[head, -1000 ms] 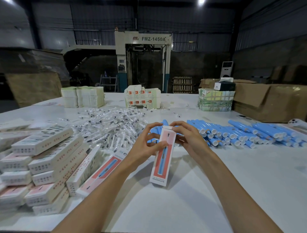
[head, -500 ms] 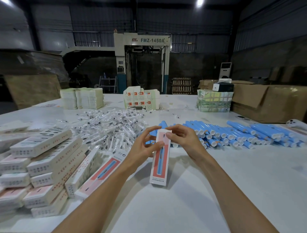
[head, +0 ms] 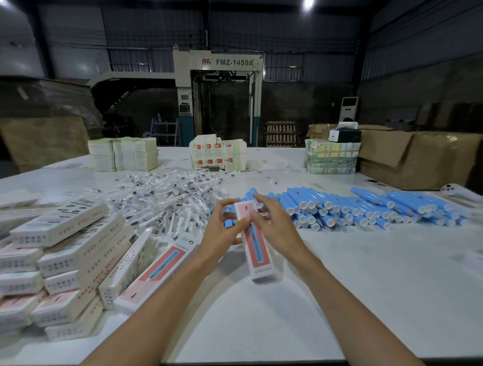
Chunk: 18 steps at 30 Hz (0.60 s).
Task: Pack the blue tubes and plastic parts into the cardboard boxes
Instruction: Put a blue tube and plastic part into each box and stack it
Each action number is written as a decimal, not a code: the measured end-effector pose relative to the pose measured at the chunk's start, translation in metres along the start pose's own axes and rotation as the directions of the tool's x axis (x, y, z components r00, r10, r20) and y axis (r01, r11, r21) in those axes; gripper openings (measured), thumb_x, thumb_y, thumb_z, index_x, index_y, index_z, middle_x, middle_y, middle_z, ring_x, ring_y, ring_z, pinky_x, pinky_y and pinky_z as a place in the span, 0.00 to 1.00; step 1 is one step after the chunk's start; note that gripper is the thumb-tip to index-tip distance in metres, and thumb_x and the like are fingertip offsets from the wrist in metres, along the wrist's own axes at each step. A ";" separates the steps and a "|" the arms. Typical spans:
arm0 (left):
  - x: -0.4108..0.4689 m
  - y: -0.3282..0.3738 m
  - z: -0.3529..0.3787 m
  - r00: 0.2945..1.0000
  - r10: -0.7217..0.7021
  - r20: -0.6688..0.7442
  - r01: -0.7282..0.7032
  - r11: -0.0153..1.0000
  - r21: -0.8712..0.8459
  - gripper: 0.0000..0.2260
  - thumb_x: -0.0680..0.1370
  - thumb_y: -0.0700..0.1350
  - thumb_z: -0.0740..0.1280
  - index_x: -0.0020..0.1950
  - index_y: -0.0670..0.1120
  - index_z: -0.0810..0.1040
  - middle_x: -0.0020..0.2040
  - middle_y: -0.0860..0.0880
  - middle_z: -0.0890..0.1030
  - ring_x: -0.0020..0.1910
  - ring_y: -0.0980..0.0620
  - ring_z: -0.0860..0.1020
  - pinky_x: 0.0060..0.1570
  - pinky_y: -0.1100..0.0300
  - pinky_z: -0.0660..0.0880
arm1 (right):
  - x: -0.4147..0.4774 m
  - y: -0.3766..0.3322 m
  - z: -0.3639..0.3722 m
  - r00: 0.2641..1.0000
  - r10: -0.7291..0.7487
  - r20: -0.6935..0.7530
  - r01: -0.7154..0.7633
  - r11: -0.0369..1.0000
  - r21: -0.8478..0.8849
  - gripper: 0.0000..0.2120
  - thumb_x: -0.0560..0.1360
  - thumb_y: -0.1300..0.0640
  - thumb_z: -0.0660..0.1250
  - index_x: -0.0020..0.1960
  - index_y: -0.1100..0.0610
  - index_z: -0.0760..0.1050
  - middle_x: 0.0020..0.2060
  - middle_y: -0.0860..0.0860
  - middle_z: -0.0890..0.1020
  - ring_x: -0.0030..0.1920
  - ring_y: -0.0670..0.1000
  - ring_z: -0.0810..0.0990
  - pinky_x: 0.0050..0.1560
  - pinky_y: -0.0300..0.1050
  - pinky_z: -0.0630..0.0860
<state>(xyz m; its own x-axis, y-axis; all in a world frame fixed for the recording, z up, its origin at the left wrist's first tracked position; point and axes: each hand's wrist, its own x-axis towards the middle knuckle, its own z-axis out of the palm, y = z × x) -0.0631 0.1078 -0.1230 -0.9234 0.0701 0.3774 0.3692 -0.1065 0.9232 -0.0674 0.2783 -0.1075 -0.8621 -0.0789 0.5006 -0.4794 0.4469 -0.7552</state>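
Our left hand (head: 222, 235) and right hand (head: 277, 230) curl fingers round 1 slim pink-and-white cardboard box (head: 257, 252) over the white table (head: 366, 287), dim warehouse (head: 156, 31) beyond.

Dark corrugated walls (head: 78, 39), ceiling lamp (head: 308, 3), grey machine (head: 217, 104), white table (head: 366, 287)
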 end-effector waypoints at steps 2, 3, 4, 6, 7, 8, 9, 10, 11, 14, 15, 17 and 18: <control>0.002 -0.004 -0.002 0.995 -0.039 -0.090 0.035 0.998 -0.043 0.20 0.79 0.43 0.78 0.65 0.56 0.73 0.59 0.40 0.83 0.52 0.42 0.88 0.39 0.55 0.84 | -0.005 -0.001 0.006 0.997 0.011 0.073 0.003 0.983 -0.183 0.28 0.84 0.39 0.60 0.81 0.43 0.59 0.74 0.43 0.65 0.70 0.46 0.73 0.66 0.51 0.75; 0.003 -0.006 -0.003 0.990 -0.063 -0.129 0.055 0.997 -0.060 0.21 0.79 0.42 0.78 0.65 0.55 0.72 0.60 0.40 0.83 0.51 0.41 0.88 0.39 0.55 0.84 | -0.008 -0.002 0.007 0.992 0.013 0.125 0.022 0.963 -0.270 0.31 0.83 0.37 0.61 0.82 0.42 0.56 0.75 0.44 0.63 0.71 0.47 0.71 0.66 0.52 0.74; 0.003 -0.008 -0.004 0.984 -0.087 -0.159 0.074 0.994 -0.082 0.21 0.79 0.42 0.78 0.65 0.55 0.71 0.60 0.40 0.82 0.50 0.42 0.88 0.39 0.55 0.84 | -0.011 -0.002 0.009 0.983 0.010 0.182 0.056 0.934 -0.352 0.33 0.82 0.38 0.63 0.82 0.42 0.55 0.75 0.45 0.63 0.72 0.49 0.71 0.65 0.54 0.74; 0.005 -0.010 -0.003 0.975 -0.132 -0.177 0.106 0.983 -0.150 0.23 0.79 0.42 0.78 0.66 0.54 0.69 0.60 0.41 0.82 0.47 0.45 0.89 0.38 0.56 0.84 | -0.018 -0.004 0.011 0.962 -0.012 0.273 0.144 0.871 -0.469 0.36 0.79 0.42 0.68 0.80 0.44 0.54 0.72 0.49 0.64 0.71 0.54 0.71 0.61 0.55 0.75; 0.005 -0.011 -0.001 0.974 -0.151 -0.167 0.120 0.976 -0.180 0.23 0.80 0.43 0.78 0.67 0.53 0.68 0.60 0.41 0.82 0.45 0.47 0.89 0.38 0.57 0.84 | -0.021 -0.003 0.013 0.958 -0.029 0.286 0.174 0.850 -0.498 0.36 0.79 0.45 0.69 0.81 0.45 0.54 0.71 0.50 0.65 0.70 0.56 0.71 0.58 0.56 0.75; 0.006 -0.013 0.000 0.977 -0.159 -0.144 0.131 0.973 -0.188 0.23 0.80 0.44 0.77 0.68 0.53 0.67 0.60 0.42 0.82 0.45 0.49 0.89 0.38 0.58 0.84 | -0.024 -0.002 0.012 0.960 -0.045 0.276 0.186 0.838 -0.513 0.36 0.79 0.48 0.69 0.81 0.47 0.54 0.71 0.51 0.66 0.70 0.57 0.71 0.57 0.56 0.76; 0.007 -0.015 0.001 0.981 -0.158 -0.111 0.138 0.976 -0.170 0.22 0.81 0.44 0.76 0.69 0.52 0.67 0.60 0.43 0.82 0.46 0.49 0.89 0.40 0.56 0.85 | -0.025 0.000 0.010 0.966 -0.046 0.255 0.178 0.832 -0.525 0.35 0.81 0.49 0.68 0.82 0.49 0.54 0.71 0.51 0.67 0.69 0.57 0.72 0.56 0.57 0.76; 0.007 -0.017 0.002 0.985 -0.152 -0.079 0.141 0.982 -0.128 0.20 0.83 0.45 0.74 0.69 0.52 0.68 0.61 0.44 0.82 0.49 0.49 0.89 0.43 0.54 0.86 | -0.026 0.002 0.005 0.972 -0.030 0.234 0.156 0.825 -0.544 0.35 0.81 0.49 0.67 0.82 0.49 0.54 0.71 0.51 0.67 0.69 0.57 0.72 0.56 0.56 0.76; 0.006 -0.018 0.003 0.989 -0.137 -0.053 0.134 0.989 -0.061 0.17 0.84 0.46 0.72 0.69 0.52 0.69 0.62 0.45 0.81 0.53 0.48 0.88 0.47 0.50 0.86 | -0.027 0.004 -0.001 0.977 -0.005 0.213 0.129 0.810 -0.572 0.35 0.81 0.48 0.66 0.83 0.49 0.54 0.71 0.50 0.68 0.68 0.56 0.73 0.55 0.55 0.75; 0.000 -0.023 0.006 0.999 0.048 0.024 -0.053 0.961 0.271 0.13 0.85 0.45 0.70 0.69 0.51 0.73 0.62 0.50 0.79 0.59 0.51 0.82 0.55 0.49 0.83 | -0.034 0.019 -0.030 0.986 0.070 0.150 0.043 0.766 -0.641 0.35 0.79 0.45 0.67 0.82 0.48 0.57 0.70 0.49 0.71 0.67 0.55 0.74 0.54 0.53 0.73; -0.003 -0.024 0.006 0.989 0.119 0.082 -0.142 0.917 0.373 0.12 0.85 0.44 0.70 0.68 0.51 0.75 0.61 0.53 0.79 0.59 0.55 0.81 0.56 0.52 0.82 | -0.038 0.026 -0.042 0.987 0.095 0.128 0.013 0.756 -0.655 0.35 0.79 0.44 0.67 0.82 0.48 0.58 0.70 0.50 0.72 0.67 0.54 0.74 0.54 0.52 0.74; -0.007 -0.027 0.006 0.958 0.184 0.218 -0.270 0.835 0.479 0.12 0.85 0.41 0.69 0.67 0.51 0.78 0.62 0.54 0.80 0.60 0.59 0.79 0.58 0.56 0.80 | -0.050 0.042 -0.070 0.988 0.133 0.083 -0.040 0.725 -0.688 0.34 0.79 0.43 0.67 0.81 0.47 0.59 0.69 0.49 0.73 0.66 0.54 0.76 0.52 0.50 0.74; -0.009 -0.028 0.006 0.942 0.186 0.279 -0.308 0.810 0.499 0.12 0.85 0.40 0.69 0.67 0.51 0.78 0.62 0.54 0.79 0.62 0.58 0.78 0.60 0.56 0.79 | -0.057 0.051 -0.087 0.987 0.148 0.058 -0.063 0.701 -0.710 0.32 0.80 0.42 0.66 0.80 0.46 0.59 0.69 0.49 0.73 0.66 0.54 0.76 0.51 0.49 0.74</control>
<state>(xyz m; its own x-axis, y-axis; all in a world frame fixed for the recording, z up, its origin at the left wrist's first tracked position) -0.0645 0.1160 -0.1517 -0.7716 0.3233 0.5478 0.6361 0.3867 0.6677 -0.0287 0.3832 -0.1375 -0.9317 -0.0637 0.3575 -0.1650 0.9512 -0.2608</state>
